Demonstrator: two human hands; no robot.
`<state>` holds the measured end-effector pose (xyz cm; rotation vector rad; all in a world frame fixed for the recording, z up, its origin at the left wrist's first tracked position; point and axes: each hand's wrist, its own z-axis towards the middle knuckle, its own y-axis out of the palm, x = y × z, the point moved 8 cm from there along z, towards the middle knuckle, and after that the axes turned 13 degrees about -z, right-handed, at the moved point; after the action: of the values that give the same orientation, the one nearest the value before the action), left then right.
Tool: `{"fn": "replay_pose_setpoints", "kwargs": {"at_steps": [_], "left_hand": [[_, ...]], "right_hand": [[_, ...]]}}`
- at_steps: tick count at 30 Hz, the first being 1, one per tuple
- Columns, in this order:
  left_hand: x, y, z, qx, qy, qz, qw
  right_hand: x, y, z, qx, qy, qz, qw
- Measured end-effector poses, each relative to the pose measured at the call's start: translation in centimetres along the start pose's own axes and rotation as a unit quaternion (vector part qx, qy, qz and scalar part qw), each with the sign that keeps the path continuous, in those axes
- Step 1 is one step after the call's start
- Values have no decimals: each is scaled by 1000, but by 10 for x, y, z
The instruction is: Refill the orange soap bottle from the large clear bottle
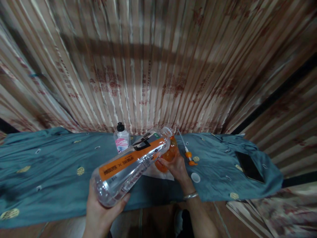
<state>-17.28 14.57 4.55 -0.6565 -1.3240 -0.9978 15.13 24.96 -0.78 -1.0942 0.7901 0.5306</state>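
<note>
My left hand [105, 208] is wrapped round the base of a large clear plastic bottle [133, 162] with a silver and orange label. That bottle is tilted, its uncapped mouth pointing up and to the right, close above an orange see-through bottle. My right hand [177, 167] grips the orange bottle [162, 165] by its side. Part of the orange bottle is hidden behind the clear one and my fingers. Whether any liquid is flowing, I cannot tell. An orange pump head [189, 157] with a thin white tube lies on the cloth right of my right hand.
A clear bottle with a pink label and black cap [122, 140] stands behind. Near my right wrist lies a round white cap [195, 177]. A black phone [249, 167] rests at the right of the teal cloth [61, 178]. Patterned curtains [148, 66] hang behind.
</note>
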Motion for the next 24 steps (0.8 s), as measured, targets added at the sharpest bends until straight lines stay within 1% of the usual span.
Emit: {"fn": "replay_pose_setpoints", "kwargs": {"at_steps": [2, 5, 8, 10, 14, 19, 22, 24], "left_hand": [[-1, -3, 4, -7, -9, 3, 1000], [-6, -7, 12, -40, -39, 9, 998], [-9, -12, 16, -46, -54, 9, 997], [-8, -11, 15, -46, -48, 14, 998], [-1, -7, 7, -4, -7, 3, 1000], [2, 0, 3, -17, -9, 3, 1000], [4, -3, 1, 7, 6, -6, 1000], [2, -2, 0, 6, -8, -7, 1000]], "right_hand": [[1, 1, 0, -3, 4, -1, 1000], [2, 2, 0, -7, 8, 4, 1000], [0, 1, 1, -3, 2, 10, 1000], [0, 0, 1, -3, 2, 11, 1000], [-1, 0, 1, -3, 3, 11, 1000], [-2, 0, 0, -1, -5, 14, 1000], [-1, 0, 0, 0, 1, 2, 1000], [-1, -1, 0, 6, -1, -4, 1000]]}}
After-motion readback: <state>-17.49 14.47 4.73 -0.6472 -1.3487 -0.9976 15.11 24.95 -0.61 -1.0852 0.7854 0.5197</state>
